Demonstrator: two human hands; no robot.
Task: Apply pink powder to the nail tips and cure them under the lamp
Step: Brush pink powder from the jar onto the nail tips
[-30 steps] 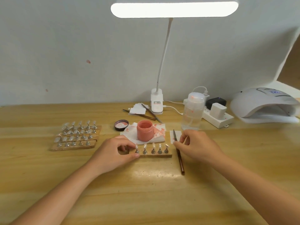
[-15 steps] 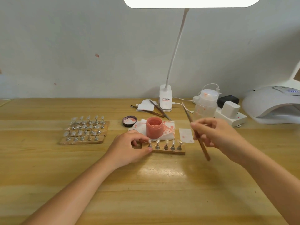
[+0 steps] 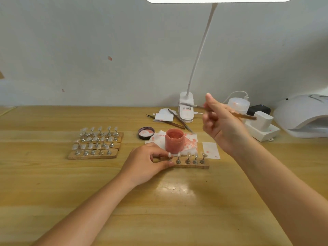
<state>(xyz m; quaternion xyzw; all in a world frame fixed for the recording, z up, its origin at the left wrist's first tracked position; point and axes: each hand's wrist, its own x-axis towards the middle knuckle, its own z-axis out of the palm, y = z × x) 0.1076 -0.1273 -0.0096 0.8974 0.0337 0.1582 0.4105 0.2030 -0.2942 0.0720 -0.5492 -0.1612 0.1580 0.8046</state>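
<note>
A wooden strip (image 3: 191, 165) carrying several clear nail tips on metal stands lies mid-table. My left hand (image 3: 147, 163) grips its left end, thumb at the front edge. Just behind it an open jar of pink powder (image 3: 174, 140) stands on a stained white tissue (image 3: 190, 142). My right hand (image 3: 222, 125) is raised above the table to the right of the jar and holds a brown-handled brush (image 3: 245, 115) level, its tip pointing left. The white curing lamp (image 3: 301, 114) sits at the far right.
Wooden strips with several more nail tips (image 3: 96, 142) lie to the left. The jar's lid (image 3: 146, 133), spare tools on paper (image 3: 174, 119), a desk lamp base (image 3: 186, 110), a clear bottle (image 3: 237, 103) and a power strip (image 3: 262, 128) stand behind. A small white card (image 3: 210, 150) lies right of the jar.
My right hand picked the brush up off the table, raised it and turned it level. My left hand stayed on the strip's end.
</note>
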